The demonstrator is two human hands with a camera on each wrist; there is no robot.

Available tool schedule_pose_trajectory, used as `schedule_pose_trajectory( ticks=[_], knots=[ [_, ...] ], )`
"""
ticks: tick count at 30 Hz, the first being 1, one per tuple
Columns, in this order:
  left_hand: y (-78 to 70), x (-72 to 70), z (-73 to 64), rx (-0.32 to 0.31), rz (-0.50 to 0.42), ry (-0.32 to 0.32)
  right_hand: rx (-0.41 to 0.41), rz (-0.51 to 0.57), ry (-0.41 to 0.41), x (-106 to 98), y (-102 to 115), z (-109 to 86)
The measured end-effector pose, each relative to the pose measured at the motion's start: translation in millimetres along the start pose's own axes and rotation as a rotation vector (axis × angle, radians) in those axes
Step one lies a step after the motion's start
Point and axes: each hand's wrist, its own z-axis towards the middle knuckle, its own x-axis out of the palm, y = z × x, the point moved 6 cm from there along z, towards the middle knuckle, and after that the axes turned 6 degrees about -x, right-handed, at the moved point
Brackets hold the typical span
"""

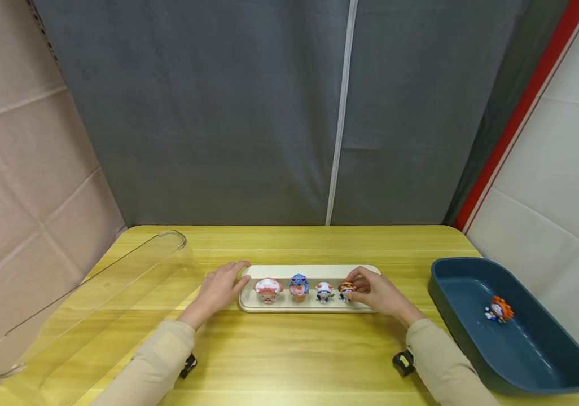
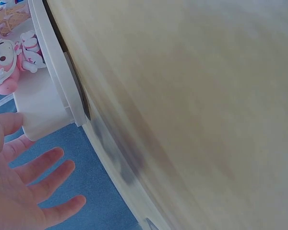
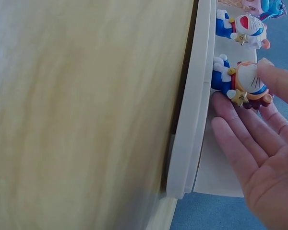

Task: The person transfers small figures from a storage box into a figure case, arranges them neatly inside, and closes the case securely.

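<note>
A long white display base (image 1: 310, 309) lies across the table with a row of small figurines on it. At its right end my right hand (image 1: 377, 292) pinches a blue-and-white cat figurine with a brown-orange hood (image 3: 249, 79), thumb on its face and fingers behind. Beside it stands a similar figurine with a white hood (image 1: 324, 292). Further left are an ice-cream-cone figurine with a blue top (image 1: 298, 287) and a pink figurine with a white top (image 1: 268, 291). My left hand (image 1: 220, 286) is at the base's left end, fingers spread, holding nothing.
A dark blue bin (image 1: 439, 293) stands at the right, with one orange-maned figurine (image 1: 500, 309) lying inside. On the left lies a long transparent cover (image 1: 91, 299), reaching the table's left edge. A grey curtain (image 1: 218, 141) hangs behind the table.
</note>
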Motion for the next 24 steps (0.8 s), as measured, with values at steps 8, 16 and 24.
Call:
schedule_pose_trajectory(
  ticks=[8,16,24],
  knots=[
    [-0.1,0.1,0.0,0.000,-0.002,0.001,0.066,-0.016,-0.043,-6,-8,-5.5],
    [0.8,1.2,0.5,-0.009,0.006,0.015,0.064,-0.050,-0.077,-22,-5,-15.6],
    [0.8,0.9,0.1,-0.008,0.003,0.013,0.000,-0.127,-0.060,-35,12,-27.0]
  ],
)
